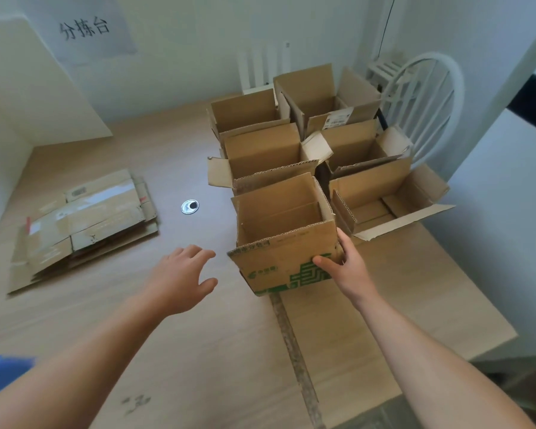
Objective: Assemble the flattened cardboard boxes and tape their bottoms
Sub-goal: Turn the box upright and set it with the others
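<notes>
Right hand [345, 267] grips the near right corner of the green-printed box [283, 239], open side up, near the table's [198, 351] right edge in front of five other open boxes. Left hand [180, 280] hovers, fingers spread, holding nothing. Flat stack [84, 224] lies at the left edge.

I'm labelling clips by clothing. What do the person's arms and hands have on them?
Nothing visible: the left hand and right hand are bare, with no gloves, rings, watch or bracelet showing. Both forearms are uncovered as far as the frame's bottom edge, so no sleeves appear.
</notes>
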`<action>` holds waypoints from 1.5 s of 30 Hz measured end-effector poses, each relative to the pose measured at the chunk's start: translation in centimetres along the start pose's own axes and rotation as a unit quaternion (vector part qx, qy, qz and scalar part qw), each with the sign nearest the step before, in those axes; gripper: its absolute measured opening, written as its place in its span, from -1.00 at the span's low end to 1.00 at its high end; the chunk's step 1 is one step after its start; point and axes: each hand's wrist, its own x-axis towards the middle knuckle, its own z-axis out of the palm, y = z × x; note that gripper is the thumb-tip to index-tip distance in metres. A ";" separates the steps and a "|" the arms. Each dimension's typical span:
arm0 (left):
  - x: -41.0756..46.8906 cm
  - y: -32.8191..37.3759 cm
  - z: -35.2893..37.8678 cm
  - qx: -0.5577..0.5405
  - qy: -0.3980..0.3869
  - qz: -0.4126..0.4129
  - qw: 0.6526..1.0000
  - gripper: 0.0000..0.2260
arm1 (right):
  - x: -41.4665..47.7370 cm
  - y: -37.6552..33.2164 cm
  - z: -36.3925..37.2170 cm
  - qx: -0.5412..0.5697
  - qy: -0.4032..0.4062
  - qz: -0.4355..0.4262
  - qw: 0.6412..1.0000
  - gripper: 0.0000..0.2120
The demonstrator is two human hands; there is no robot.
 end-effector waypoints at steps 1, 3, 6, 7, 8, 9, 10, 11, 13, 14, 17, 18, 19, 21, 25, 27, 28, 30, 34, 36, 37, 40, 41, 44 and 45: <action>0.0 0.5 0.1 -0.016 -0.001 -0.005 1.000 -0.49 | 0.4 0.1 -0.2 -0.016 0.001 -0.002 1.000 -0.24; -0.1 1.4 0.4 -0.059 0.001 -0.019 0.998 -0.49 | 1.2 0.4 -0.4 -0.044 0.026 -0.007 0.999 -0.34; 0.1 2.8 0.8 -0.101 0.006 -0.027 0.995 -0.46 | 1.6 0.6 -0.2 -0.047 0.067 0.027 0.996 -0.32; 0.2 3.2 0.9 -0.105 0.005 -0.027 0.994 -0.45 | 1.5 0.5 -0.1 -0.026 0.061 0.034 0.997 -0.25; 0.3 3.6 1.0 -0.108 0.004 -0.026 0.994 -0.44 | 1.4 0.4 0.1 -0.006 0.052 0.033 0.998 -0.18; 0.3 4.0 1.1 -0.111 0.004 -0.025 0.994 -0.44 | 1.3 0.4 0.1 0.007 0.047 0.029 0.998 -0.13; 0.4 4.4 1.2 -0.117 0.005 -0.024 0.993 -0.43 | 1.3 0.4 0.2 0.013 0.048 0.028 0.998 -0.08; 0.4 4.7 1.3 -0.126 0.004 -0.026 0.992 -0.42 | 1.4 0.4 0.2 0.015 0.055 0.032 0.998 -0.06; 0.6 5.3 1.8 -0.148 -0.007 -0.037 0.988 -0.39 | 1.7 0.3 0.3 0.027 0.071 0.044 0.996 -0.08; 0.6 5.6 2.0 -0.162 -0.016 -0.050 0.985 -0.37 | 1.8 0.3 0.3 0.040 0.073 0.044 0.996 -0.14; 0.9 6.6 3.0 -0.265 -0.038 -0.119 0.956 -0.27 | 2.2 0.1 0.6 0.040 0.072 0.046 0.996 -0.27; 1.0 7.0 3.3 -0.316 -0.043 -0.142 0.937 -0.23 | 2.3 0.1 0.6 0.036 0.073 0.048 0.996 -0.29; 1.2 7.4 3.6 -0.363 -0.047 -0.158 0.917 -0.20 | 2.4 0.1 0.5 0.031 0.075 0.050 0.995 -0.30; 1.4 8.3 4.1 -0.424 -0.050 -0.161 0.890 -0.17 | 2.6 0.0 0.3 0.011 0.076 0.051 0.996 -0.32; 2.5 9.7 4.6 -0.443 -0.030 -0.138 0.886 -0.21 | 2.8 -0.2 0.1 -0.026 0.075 0.060 0.995 -0.33; 3.1 10.0 4.7 -0.452 -0.028 -0.136 0.881 -0.23 | 2.9 -0.4 0.0 -0.039 0.091 0.068 0.993 -0.32; 3.4 10.1 4.7 -0.453 -0.028 -0.133 0.881 -0.23 | 3.0 -0.6 -0.1 -0.053 0.102 0.075 0.991 -0.31; 4.0 10.2 4.7 -0.449 -0.027 -0.128 0.884 -0.23 | 3.1 -1.3 -0.2 -0.088 0.131 0.087 0.984 -0.31; 4.5 9.9 4.6 -0.424 -0.035 -0.113 0.898 -0.21 | 2.6 -3.3 -0.3 -0.147 0.169 0.067 0.972 -0.34; 4.4 9.1 4.4 -0.405 -0.042 -0.104 0.907 -0.20 | 1.7 -4.6 -0.2 -0.170 0.191 0.034 0.966 -0.36; 4.3 8.5 4.2 -0.391 -0.043 -0.104 0.913 -0.21 | 1.2 -5.3 -0.3 -0.179 0.207 0.011 0.962 -0.37; 3.8 6.3 3.1 -0.314 -0.040 -0.103 0.943 -0.25 | -0.1 -7.6 -0.3 -0.242 0.231 -0.086 0.938 -0.45; 3.5 5.5 2.7 -0.280 -0.035 -0.098 0.954 -0.28 | -0.5 -8.4 -0.1 -0.274 0.218 -0.125 0.928 -0.51; 2.5 2.9 1.1 -0.176 -0.014 -0.087 0.980 -0.40 | -0.6 -10.9 2.0 -0.364 0.118 -0.203 0.901 -0.67; 2.1 2.0 0.5 -0.145 -0.008 -0.087 0.986 -0.44 | -0.4 -11.7 3.2 -0.393 0.081 -0.211 0.891 -0.71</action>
